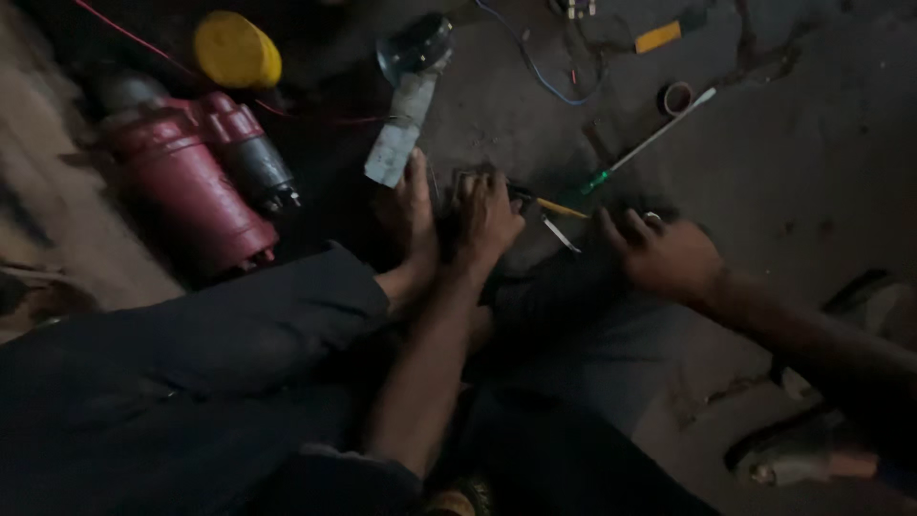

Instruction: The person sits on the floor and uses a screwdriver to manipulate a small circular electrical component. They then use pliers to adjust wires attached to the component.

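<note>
Two hands work low on a dark, stained floor point(821, 182). Biggest thing in view: a red motor point(191, 177), cylinder shaped with a dark end, lying well to the left of the left hand's grip. Above it sits a yellow cap point(237, 50), further off still. A grey flat bar point(399, 134) with a round glassy piece at its far end lies just above and left of the grip, tilted. Bare foot point(411, 225) sits right beside the left hand, touching or nearly so.

Left hand point(487, 220) is curled down over a small dark part point(468, 182) on the floor, fingers closed around it; how tight, cannot tell, too dark. A yellow-handled tool point(554, 207) pokes out just right of this grip, with a thin metal tip below it.

Right hand point(664, 253) rests on the floor to the right of that tool, fingers point(616, 229) spread and loose, holding nothing visible; a ring shows on one finger.

A green-handled screwdriver point(640, 148) with a long pale shaft lies above the right hand, apart from it. A tape roll point(677, 96) sits near its far tip. Blue wire point(535, 67) loops further up. Red wire point(124, 36) runs top left, by the cap.
</note>
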